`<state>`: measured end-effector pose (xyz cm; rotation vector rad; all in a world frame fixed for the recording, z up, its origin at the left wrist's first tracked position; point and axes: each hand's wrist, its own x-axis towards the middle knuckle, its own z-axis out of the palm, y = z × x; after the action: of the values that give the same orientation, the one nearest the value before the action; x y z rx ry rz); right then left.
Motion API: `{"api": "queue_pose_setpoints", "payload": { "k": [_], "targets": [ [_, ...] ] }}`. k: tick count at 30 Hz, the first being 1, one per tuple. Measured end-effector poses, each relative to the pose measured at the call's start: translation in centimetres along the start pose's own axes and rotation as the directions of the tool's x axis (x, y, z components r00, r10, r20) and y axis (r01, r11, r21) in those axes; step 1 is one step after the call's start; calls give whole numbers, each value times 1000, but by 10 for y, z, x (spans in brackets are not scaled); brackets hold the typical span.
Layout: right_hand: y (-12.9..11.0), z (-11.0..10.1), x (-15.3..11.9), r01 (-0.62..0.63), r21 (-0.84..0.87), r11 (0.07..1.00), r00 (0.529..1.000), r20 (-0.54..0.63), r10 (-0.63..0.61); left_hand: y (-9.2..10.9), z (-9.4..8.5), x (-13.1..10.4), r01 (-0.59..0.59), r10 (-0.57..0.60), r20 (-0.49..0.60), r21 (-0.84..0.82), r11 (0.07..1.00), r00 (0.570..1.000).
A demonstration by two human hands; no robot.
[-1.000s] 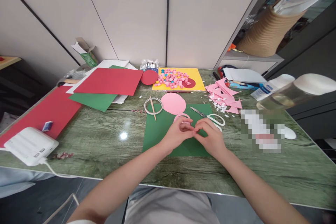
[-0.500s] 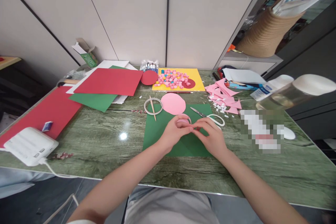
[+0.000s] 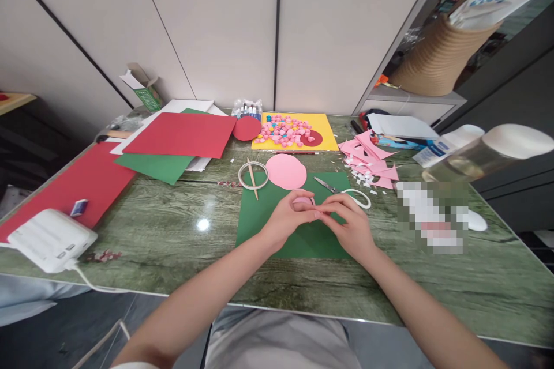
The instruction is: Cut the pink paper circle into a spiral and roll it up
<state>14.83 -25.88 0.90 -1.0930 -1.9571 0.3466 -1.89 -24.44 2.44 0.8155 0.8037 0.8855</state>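
Observation:
My left hand (image 3: 291, 216) is closed on a pink piece (image 3: 304, 200) that curves up between its fingers above the green sheet (image 3: 259, 225). Fingertips touching it from the right, my right hand (image 3: 350, 222) is pinched too; what lies between its fingers is too small to name. Just behind my hands is a flat pink paper circle (image 3: 285, 171). Scissors with white handles (image 3: 361, 199) rest beyond my right hand. A pale ring (image 3: 253, 187) and a pointed wooden stick (image 3: 252, 179) lie at the green sheet's back left corner.
Pink balls (image 3: 285, 131) cover part of a yellow sheet (image 3: 326, 127) at the back. Pink scraps (image 3: 367, 153) lie right of it, near a clear bottle (image 3: 459, 164). Red sheets (image 3: 182, 134) and a white device (image 3: 52, 241) with a cable are on the left.
My hands have shifted very slightly and stay together. The pink piece in my left hand is at a slightly different tilt.

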Motion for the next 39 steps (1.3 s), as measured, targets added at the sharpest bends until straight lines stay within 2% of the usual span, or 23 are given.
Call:
{"api": "queue_pose_setpoints", "payload": {
  "k": [6, 11, 17, 24, 31, 39],
  "targets": [
    [0, -1, -1, -25, -21, 999, 1000, -15, 25, -1, 2, -1, -18, 17, 14, 6, 1000, 1000],
    [0, 0, -1, -27, -27, 999, 1000, 8, 28, -2, 5, -2, 22, -23, 27, 47, 999, 999],
    [-1, 0, -1, -31, -28, 999, 999, 23, 32, -5, 5, -1, 10, -9, -7, 28, 1000, 1000],
    [-1, -2, 1, 17, -21, 1000, 999, 33, -16, -1, 2, 0, -12, 14, -46, 33, 999, 999],
    [0, 3, -2, 61, -3, 998, 992, 115, -60, -1, 3, -2, -18, 20, -37, 59, 998, 999],
    [1, 2, -2, 24, -36, 999, 999, 38, -23, -5, 4, -2, -50, 51, -19, 32, 998, 999]
  ]
}}
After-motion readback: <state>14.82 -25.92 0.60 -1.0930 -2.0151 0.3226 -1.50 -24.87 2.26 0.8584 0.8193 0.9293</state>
